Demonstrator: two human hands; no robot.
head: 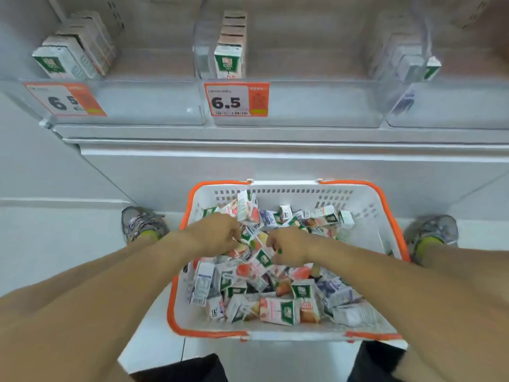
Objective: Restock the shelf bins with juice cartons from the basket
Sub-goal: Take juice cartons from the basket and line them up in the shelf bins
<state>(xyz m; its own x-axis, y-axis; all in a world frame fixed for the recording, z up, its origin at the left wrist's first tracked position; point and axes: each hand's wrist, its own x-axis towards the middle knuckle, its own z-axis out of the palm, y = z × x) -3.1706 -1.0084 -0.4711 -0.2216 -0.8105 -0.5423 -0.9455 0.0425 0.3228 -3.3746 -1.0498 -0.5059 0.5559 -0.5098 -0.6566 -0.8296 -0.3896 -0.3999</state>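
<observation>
Hands first: your left hand (217, 232) is down in the basket (366, 213), fingers curled round a carton (247, 209) that stands up out of the pile at the far side; your right hand (289, 245) is just beside it, fingers bent into the heap and touching the cartons, though whether it has actually closed on one you cannot tell from this angle; the two hands sit close together, not quite touching, over the middle of the pile (275, 288); that pile is a loose jumble of small juice cartons, white with green, red and purple print, lying every which way and filling the basket floor; the basket itself is white with an orange rim and rests on the pale floor between your shoes (143, 223), directly in front of the shelf base; above it, the clear shelf bins (303, 106) run side by side; the left bin holds a row of cartons (74, 48) leaning back; the middle bin holds a single upright row (230, 51) against its left wall; the right bin shows a row (407, 59) too, blurred through the plastic; two orange price tags (237, 99) reading 6.5 hang on the bin fronts.
</observation>
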